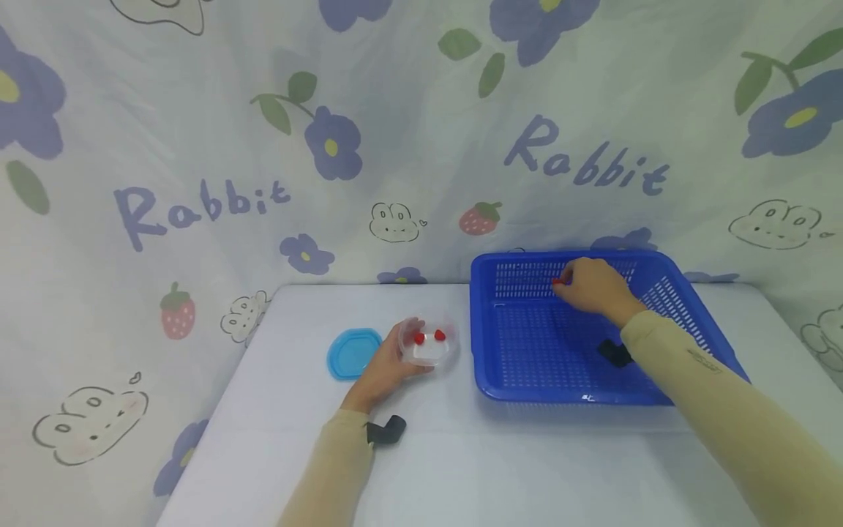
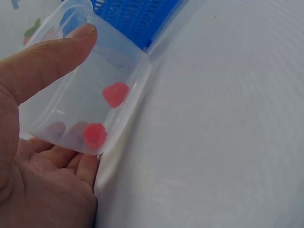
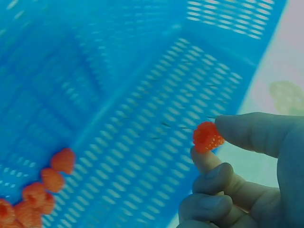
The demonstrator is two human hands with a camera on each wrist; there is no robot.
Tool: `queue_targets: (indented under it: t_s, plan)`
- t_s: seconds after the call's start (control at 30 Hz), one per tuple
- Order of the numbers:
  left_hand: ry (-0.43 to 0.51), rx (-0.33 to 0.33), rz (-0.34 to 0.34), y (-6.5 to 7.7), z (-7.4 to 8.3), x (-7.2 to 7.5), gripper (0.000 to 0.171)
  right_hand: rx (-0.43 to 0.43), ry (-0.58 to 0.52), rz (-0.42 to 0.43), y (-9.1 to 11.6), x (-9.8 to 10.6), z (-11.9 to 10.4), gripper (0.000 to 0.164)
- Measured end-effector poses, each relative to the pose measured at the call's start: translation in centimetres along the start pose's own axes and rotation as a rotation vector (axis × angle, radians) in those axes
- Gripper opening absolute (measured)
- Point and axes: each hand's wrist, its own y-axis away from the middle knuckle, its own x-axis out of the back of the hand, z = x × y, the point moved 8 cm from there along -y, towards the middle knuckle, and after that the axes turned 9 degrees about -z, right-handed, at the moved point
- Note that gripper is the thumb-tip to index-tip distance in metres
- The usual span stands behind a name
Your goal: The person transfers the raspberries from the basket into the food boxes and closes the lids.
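My left hand (image 1: 384, 372) holds a clear plastic tub (image 1: 429, 356) upright on the table, thumb on one side and fingers on the other. Two raspberries (image 2: 115, 94) lie apart on the tub's floor. Over the blue basket (image 1: 480, 329), my right hand (image 1: 598, 289) pinches a single raspberry (image 3: 206, 137) between thumb and index finger, while its other fingers curl in. More raspberries (image 3: 62, 160), several of them, sit along the bottom edge of the basket in the right wrist view; in the head view they are hidden.
A light blue lid (image 1: 354, 354) lies on the white table (image 1: 454, 468), left of the tub and close to my left hand. The basket's raised slotted walls stand right of the tub. Behind the table hangs a patterned cloth (image 1: 395, 161).
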Motion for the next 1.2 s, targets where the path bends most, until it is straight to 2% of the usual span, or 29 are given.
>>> queue_targets:
  t_s: [0.47, 0.67, 1.2]
  plan:
    - [-0.038, 0.018, 0.006, 0.0, 0.2, 0.1, 0.087, 0.024, -0.103, 0.085, 3.8, 2.7, -2.4, 0.034]
    - [-0.018, 0.004, 0.007, 0.1, 0.4, 0.1, 0.087, 0.059, -0.132, 0.099, 5.4, 2.4, -3.7, 0.028]
    - [-0.014, 0.001, 0.0, 0.0, 0.2, 0.0, 0.091, 0.155, -0.232, 0.197, 8.4, 1.3, -8.0, 0.024]
